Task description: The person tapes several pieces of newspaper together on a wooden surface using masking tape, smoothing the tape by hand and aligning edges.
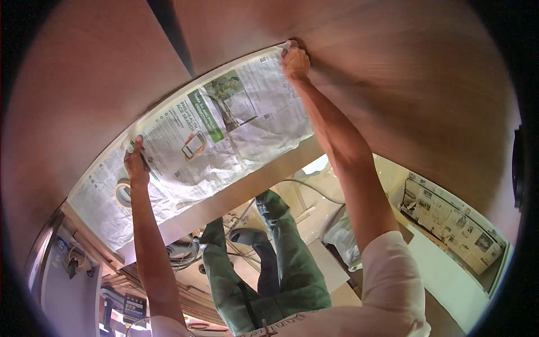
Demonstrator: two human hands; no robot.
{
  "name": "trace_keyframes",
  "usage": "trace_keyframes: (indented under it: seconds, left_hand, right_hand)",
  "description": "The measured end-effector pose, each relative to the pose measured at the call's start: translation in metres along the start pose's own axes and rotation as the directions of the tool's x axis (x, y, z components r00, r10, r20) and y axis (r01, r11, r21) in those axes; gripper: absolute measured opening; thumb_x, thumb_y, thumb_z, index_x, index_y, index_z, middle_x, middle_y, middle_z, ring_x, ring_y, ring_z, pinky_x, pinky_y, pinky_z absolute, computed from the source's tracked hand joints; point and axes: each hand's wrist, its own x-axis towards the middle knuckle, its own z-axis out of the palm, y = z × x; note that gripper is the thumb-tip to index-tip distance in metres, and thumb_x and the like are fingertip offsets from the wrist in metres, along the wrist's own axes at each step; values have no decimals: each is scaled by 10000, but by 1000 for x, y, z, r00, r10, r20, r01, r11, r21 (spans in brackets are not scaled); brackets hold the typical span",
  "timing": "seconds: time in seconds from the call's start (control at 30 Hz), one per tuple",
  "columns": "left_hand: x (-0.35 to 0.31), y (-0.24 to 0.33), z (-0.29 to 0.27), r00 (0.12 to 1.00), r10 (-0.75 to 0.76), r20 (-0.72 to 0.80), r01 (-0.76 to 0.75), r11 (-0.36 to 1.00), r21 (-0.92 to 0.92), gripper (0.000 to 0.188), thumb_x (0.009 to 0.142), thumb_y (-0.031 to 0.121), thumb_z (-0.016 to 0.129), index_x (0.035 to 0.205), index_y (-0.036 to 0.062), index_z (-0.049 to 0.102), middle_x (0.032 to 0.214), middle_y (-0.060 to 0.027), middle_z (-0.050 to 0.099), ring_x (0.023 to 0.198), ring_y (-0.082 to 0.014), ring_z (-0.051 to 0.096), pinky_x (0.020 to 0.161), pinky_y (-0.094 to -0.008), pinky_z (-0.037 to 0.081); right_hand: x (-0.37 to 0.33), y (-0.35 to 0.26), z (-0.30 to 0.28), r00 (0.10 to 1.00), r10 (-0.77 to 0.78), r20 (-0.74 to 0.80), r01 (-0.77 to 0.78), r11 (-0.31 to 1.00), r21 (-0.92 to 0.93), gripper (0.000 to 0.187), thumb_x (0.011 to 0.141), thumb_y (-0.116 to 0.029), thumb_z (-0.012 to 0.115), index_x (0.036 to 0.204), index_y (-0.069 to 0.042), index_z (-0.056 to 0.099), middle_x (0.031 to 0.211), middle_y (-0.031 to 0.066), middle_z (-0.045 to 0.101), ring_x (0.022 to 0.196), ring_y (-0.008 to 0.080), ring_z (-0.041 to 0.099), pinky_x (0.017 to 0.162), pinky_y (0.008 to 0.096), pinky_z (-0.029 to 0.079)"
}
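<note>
Sheets of newspaper cover a long panel in front of me, with a pale strip of masking tape along their far edge. My left hand rests on the paper at the left, fingers stretched out and touching the taped edge. A roll of masking tape lies on the newspaper beside my left wrist. At the far right end of the strip, my right hand is closed, its fingertips against the tape and the brown board; whatever they pinch is hidden.
Brown wood-grain boards rise beyond the papered panel. Below are my legs, a cable and a clear plastic bag. Another newspaper-lined compartment stands at the right. A dark box sits at the lower left.
</note>
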Motion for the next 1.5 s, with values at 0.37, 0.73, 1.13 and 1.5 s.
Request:
trace_keyframes:
  seconds: [0.37,0.73,1.13,1.5]
  left_hand:
    - [0,4,-3,999,20,42,-17,998,-61,263,868,229,823,983,31,693,930,-64,710,811,-179,678,732,-330,557]
    - [-11,6,7,998,24,50,-22,999,-39,249,897,230,787,1006,37,674,935,-49,691,832,-151,656,765,-319,535]
    - [0,0,0,972,216,88,-215,976,-18,321,881,272,799,1070,32,701,1024,-50,695,909,-181,646,866,-344,507]
    - [-5,7,0,994,92,52,-93,996,11,257,889,183,790,1080,37,701,1010,-45,727,880,-155,678,810,-315,546]
  right_hand:
    - [-11,-1,38,920,78,-383,13,973,230,176,1019,-304,501,1119,-188,588,816,245,701,777,494,669,696,602,497]
    - [-21,-2,38,873,61,-483,135,923,360,244,997,-310,542,1164,-133,551,784,227,699,747,480,669,697,573,509]
    - [-11,-7,45,914,112,-389,-22,974,227,167,1003,-330,544,1111,-204,550,757,215,693,723,473,669,650,587,488]
    - [-6,-10,56,887,179,-425,-98,974,207,153,1003,-377,518,1072,-249,566,741,210,691,717,475,672,628,587,493]
